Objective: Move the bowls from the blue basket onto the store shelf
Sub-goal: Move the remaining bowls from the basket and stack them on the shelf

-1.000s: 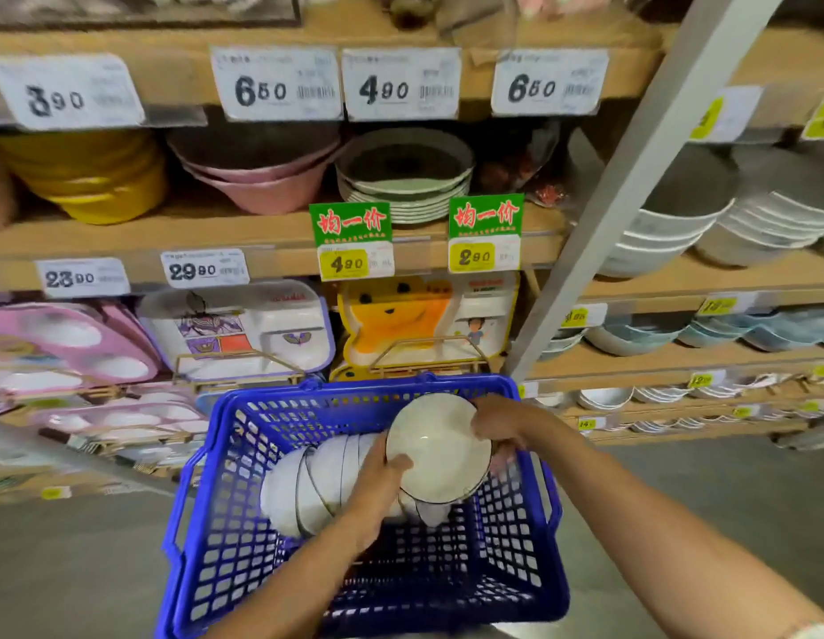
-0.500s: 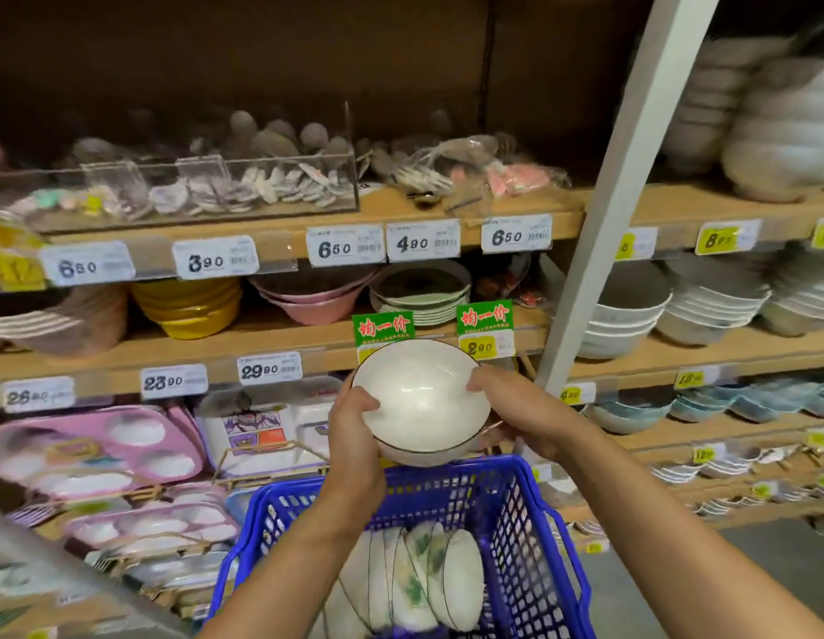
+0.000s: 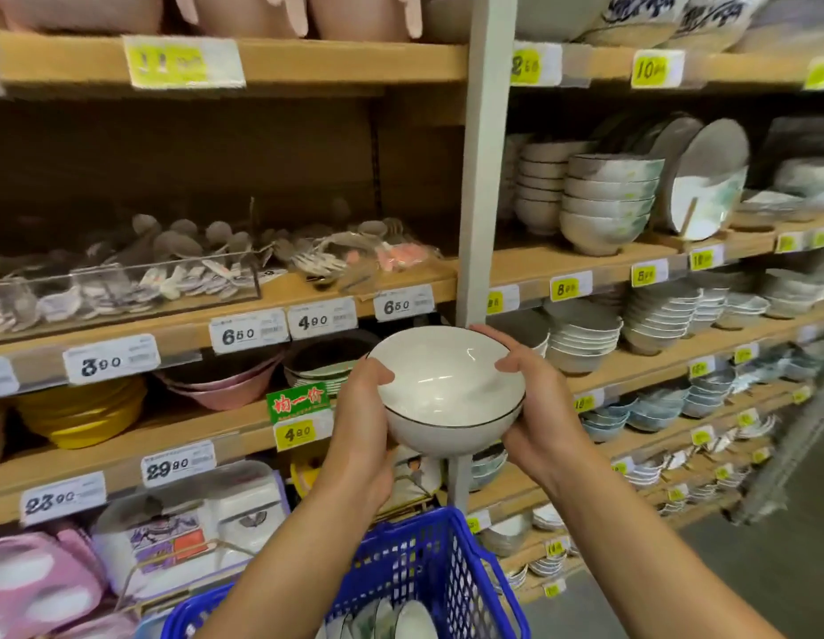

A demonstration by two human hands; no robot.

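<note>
A person's left hand [image 3: 362, 422] clasps one side of a white glazed ceramic bowl with a thin dark rim line [image 3: 447, 389], thumb hooked over the edge and fingers curled around the outer wall. The right hand [image 3: 534, 403] grips the opposite side the same way. The bowl is held in the air, tilted mouth-first towards the camera, above the blue plastic lattice basket [image 3: 451, 560], where more white bowls stand on edge [image 3: 401, 620]. The carry appears to be under way, with the bowl clear of the basket but not yet set down. Just behind it rises a grey metal upright [image 3: 481, 154]; to the right, the pale wooden store shelf [image 3: 525, 262] holds stacks of grey-white speckled bowls [image 3: 606, 200]. The next move likely calls for levelling the bowl, finding a free spot or matching stack, and lowering it gently.
</note>
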